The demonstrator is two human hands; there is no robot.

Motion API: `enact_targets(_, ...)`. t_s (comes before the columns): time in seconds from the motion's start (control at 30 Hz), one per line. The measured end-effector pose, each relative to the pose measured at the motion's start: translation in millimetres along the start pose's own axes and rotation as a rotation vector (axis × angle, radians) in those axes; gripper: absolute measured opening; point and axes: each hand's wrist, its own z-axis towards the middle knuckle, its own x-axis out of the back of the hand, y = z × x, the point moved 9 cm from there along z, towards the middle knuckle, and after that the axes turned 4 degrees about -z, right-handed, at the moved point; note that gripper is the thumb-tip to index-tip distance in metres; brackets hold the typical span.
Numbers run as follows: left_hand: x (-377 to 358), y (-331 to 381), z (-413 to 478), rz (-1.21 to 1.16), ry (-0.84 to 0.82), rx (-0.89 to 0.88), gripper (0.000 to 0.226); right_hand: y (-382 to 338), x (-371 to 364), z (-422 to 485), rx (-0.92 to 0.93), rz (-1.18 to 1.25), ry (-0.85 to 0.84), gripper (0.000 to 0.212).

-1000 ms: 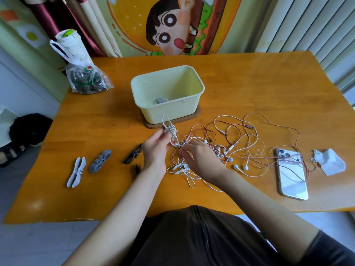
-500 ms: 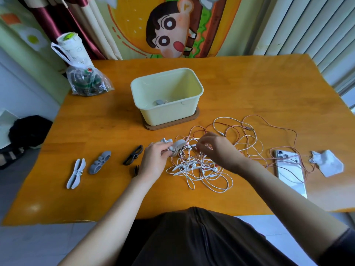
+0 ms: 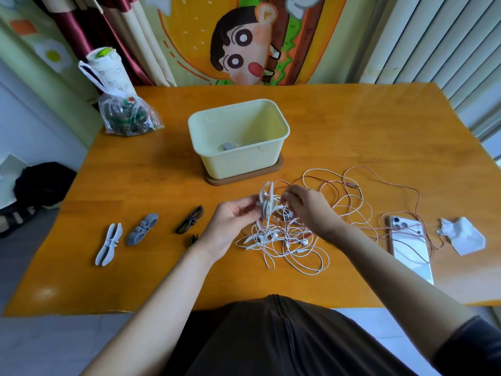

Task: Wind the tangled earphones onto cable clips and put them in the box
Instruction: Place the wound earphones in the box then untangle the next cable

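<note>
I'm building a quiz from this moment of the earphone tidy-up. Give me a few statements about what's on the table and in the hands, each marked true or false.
1. The left hand holds a white cable clip above the earphone tangle. True.
2. The box has nothing in it. False: a small grey item lies inside.
3. A pink cable runs across the phone. True.
4. The spare clips lie right of the phone. False: the pale clip, grey clip and black clip lie left of the left hand.
5. The right hand rests flat on the phone. False: it pinches cable from the earphone tangle.
</note>
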Motion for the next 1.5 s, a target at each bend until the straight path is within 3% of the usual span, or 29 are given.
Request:
enact_targets(0.17,11,-2,7,-0.484,0.170,0.047,0.027,-15,-19,-5,0.084,0.002,-0.002,0.022)
enact_targets(0.37,16,-16,7,-0.626,0.290,0.080,0.022,-25,-32,-7,0.054,0.038,0.015,0.023)
enact_targets(0.57,21,-6,11,-0.759,0.303,0.024,0.025,-13,-55,-15,-0.071,0.171,-0.183,0.031)
enact_targets(0.8,33,11,9,-0.556,0.361,-0.058,0.029,-6,-49,-14,-0.059,0.032,-0.225,0.022)
enact_targets(0.87,32,13,10,-0.517,0.365,-0.072,0.030,-14,-45,-11,-0.023,0.050,-0.207,0.034)
enact_targets(0.97,29,15,12,-0.484,0.356,-0.088,0.030,-29,-38,-6,0.045,0.040,-0.139,0.053)
enact_targets(1.13,28,18,14,-0.496,0.356,-0.083,0.031,-47,-32,0,0.157,-0.117,0.018,0.040)
enact_targets(1.33,27,16,12,-0.541,0.353,-0.084,0.031,-52,-36,-2,0.056,0.147,-0.026,0.012)
enact_targets(1.5,33,18,9,-0.449,0.429,-0.117,0.028,-51,-44,-10,-0.029,0.252,-0.080,0.020)
